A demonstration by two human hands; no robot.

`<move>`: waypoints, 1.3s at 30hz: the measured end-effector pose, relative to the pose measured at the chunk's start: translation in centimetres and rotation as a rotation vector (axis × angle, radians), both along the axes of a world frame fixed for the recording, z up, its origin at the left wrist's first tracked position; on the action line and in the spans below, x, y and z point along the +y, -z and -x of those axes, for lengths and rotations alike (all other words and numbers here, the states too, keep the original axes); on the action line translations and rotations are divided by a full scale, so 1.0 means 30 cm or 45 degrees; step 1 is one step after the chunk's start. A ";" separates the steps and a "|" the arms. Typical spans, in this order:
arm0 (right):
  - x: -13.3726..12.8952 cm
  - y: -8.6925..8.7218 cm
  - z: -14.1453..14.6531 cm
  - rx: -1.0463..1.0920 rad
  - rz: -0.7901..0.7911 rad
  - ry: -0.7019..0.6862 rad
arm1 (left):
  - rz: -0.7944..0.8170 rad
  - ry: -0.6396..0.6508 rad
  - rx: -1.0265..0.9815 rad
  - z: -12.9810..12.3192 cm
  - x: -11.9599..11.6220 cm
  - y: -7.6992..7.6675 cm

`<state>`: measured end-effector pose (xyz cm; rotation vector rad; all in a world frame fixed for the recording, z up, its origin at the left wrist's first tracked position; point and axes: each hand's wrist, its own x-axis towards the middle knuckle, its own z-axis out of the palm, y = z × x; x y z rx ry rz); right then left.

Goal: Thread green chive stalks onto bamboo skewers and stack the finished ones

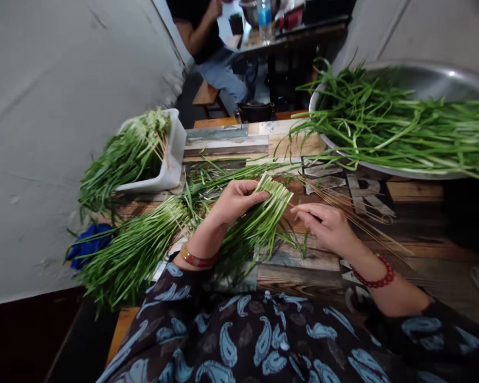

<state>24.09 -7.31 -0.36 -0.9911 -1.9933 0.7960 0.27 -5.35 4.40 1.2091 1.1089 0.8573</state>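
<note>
My left hand [241,201] is closed round a bunch of garlic chives [269,215], its pale cut ends fanned in a row toward the upper right. Close to the right side of that bunch, my right hand [323,223] pinches the end of a thin bamboo skewer, mostly hidden by the fingers and stems. Loose bamboo skewers [367,227] lie on the table beyond and beside my right hand. Left of my left wrist rests a pile of chives [143,244] with its white ends together. More loose green leaves [219,175] are strewn behind my left hand.
A white plastic tray [175,154] at the back left holds bundled chives with skewer ends sticking out. A large steel basin [435,80] of chives stands back right. A blue cloth [90,244] lies by the left wall. Beyond the table, a person [223,69] sits.
</note>
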 end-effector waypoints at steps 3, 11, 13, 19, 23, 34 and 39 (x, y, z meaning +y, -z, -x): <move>0.036 -0.109 0.005 -0.054 -0.203 0.034 | -0.074 -0.025 -0.086 0.022 -0.030 -0.060; 0.050 -0.417 0.038 -0.202 -0.723 0.017 | -0.480 -0.144 -0.065 0.083 -0.110 -0.244; 0.033 -0.465 0.046 -0.241 -0.810 0.040 | -0.600 -0.165 0.014 0.099 -0.123 -0.268; 0.007 -0.553 0.073 -0.292 -0.856 0.013 | -0.699 -0.102 -0.015 0.140 -0.137 -0.322; 0.003 -0.584 0.096 -0.246 -0.819 0.009 | -0.699 -0.002 -0.206 0.157 -0.129 -0.361; -0.014 -0.638 0.135 -0.278 -0.852 -0.025 | -0.488 0.158 -0.425 0.096 -0.165 -0.390; -0.015 -0.633 0.126 -0.306 -0.879 -0.039 | -0.515 0.154 -0.432 0.084 -0.178 -0.382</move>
